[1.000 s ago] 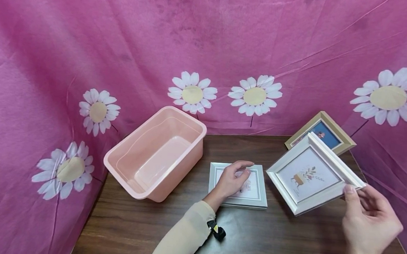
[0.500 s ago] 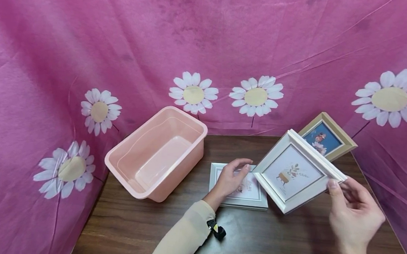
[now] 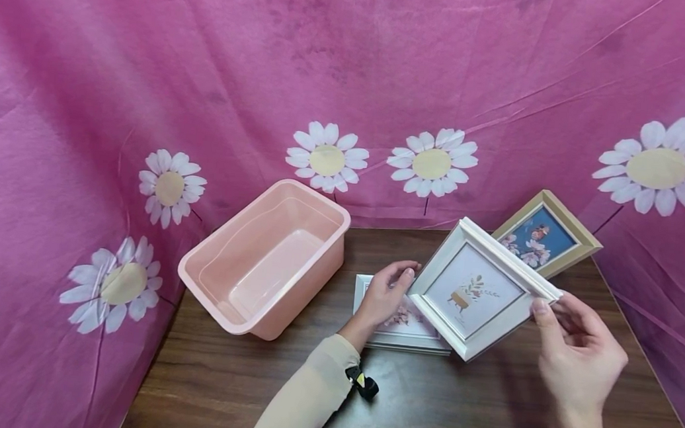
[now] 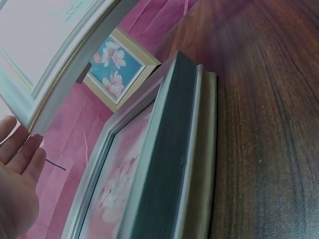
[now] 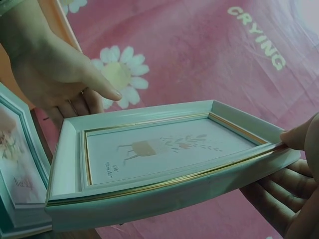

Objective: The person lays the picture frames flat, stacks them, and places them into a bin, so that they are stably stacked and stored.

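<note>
My right hand (image 3: 579,363) pinches the right corner of a tilted white picture frame (image 3: 439,277), thumb on its front and fingers behind. This frame is held in the air over the right part of a white-framed picture (image 3: 408,341) lying flat in a stack on the table. My left hand (image 3: 381,299) is above the stack, fingers loosely bent, beside the raised frame's left corner. In the left wrist view the fingertips are at that corner; whether they touch it I cannot tell. The right wrist view shows the left hand (image 5: 60,74) behind the raised frame (image 5: 149,199).
A pink bin (image 3: 301,297) stands at the left on the brown wooden table (image 3: 218,378). A gold-edged frame (image 3: 581,247) with a blue flower picture leans at the back right, partly covered by the raised frame. Pink cloth (image 3: 353,55) with daisies hangs around the table.
My right hand has carried the white frame leftward, over the stack and up to my left hand. More of the blue picture shows. The left hand has shifted only slightly.
</note>
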A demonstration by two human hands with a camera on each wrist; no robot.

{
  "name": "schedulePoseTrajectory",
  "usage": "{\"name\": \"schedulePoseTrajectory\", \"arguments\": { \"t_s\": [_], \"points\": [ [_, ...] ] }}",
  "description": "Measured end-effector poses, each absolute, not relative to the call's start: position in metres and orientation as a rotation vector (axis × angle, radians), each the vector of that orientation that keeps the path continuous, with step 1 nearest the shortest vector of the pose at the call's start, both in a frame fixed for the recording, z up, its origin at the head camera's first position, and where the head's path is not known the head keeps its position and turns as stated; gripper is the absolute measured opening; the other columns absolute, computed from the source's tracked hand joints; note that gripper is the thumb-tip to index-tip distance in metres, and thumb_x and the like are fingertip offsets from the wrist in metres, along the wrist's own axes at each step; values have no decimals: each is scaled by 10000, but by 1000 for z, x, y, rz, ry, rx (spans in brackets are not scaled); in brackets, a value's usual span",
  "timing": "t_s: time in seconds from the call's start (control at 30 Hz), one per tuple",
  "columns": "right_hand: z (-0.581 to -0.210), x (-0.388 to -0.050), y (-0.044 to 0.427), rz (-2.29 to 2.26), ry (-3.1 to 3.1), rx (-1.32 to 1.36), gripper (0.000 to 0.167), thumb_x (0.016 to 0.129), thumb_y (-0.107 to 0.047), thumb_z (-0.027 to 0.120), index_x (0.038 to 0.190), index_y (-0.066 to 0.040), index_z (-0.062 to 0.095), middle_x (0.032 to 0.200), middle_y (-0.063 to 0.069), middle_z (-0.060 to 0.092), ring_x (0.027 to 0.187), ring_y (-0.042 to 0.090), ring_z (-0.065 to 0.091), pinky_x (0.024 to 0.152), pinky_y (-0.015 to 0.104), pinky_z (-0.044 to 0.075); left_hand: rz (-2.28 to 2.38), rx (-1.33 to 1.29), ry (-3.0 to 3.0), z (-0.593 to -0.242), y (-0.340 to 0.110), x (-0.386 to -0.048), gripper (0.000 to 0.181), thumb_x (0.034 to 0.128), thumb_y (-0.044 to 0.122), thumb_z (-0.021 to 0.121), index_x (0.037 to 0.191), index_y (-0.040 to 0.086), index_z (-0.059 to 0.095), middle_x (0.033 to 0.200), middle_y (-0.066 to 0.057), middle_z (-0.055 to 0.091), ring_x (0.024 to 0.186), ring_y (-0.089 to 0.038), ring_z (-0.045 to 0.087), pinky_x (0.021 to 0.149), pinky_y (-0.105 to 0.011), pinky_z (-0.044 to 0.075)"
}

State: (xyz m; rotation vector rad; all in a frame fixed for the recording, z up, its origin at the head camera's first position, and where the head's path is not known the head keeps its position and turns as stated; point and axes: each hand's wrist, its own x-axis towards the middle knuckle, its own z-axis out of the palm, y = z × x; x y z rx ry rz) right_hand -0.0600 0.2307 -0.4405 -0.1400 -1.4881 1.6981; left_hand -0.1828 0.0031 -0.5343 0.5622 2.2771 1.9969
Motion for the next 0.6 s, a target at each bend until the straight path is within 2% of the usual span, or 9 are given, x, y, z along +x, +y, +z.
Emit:
{"name": "schedulePoseTrajectory", "arguments": {
  "t_s": [0.17,0.3,0.47,0.6],
  "points": [
    [-440,-60,229,1710,-1515,-115,292,852,202,737,1144,204,727,883,-51,827,725,11,771,668,111,597,2030,603,2225,-531,1,-185,358,1139,163,495,1385,-34,666,1403,-216,712,1330,-342,665,1135,-281,524],
    [-440,-59,229,1628,-1626,-171,294,863,167,759,1157,171,741,898,-87,824,731,-23,760,648,83,576,2025,625,2184,-528,-2,-186,391,1140,152,453,1424,-52,629,1448,-234,677,1393,-361,618,1192,-304,483],
    [-438,-60,225,1658,-1620,-165,310,851,202,746,1152,129,764,900,-82,822,744,-19,760,662,74,572,2006,638,2156,-526,-5,-188,433,1124,155,427,1464,-54,594,1482,-244,645,1385,-334,604,1181,-276,461],
    [-437,-62,222,1738,-1539,-113,324,832,239,727,1145,161,752,903,-44,829,756,7,770,685,84,583,2017,656,2103,-527,-6,-190,453,1118,148,415,1492,-61,562,1499,-262,620,1347,-304,604,1147,-245,470]
  ]
}}
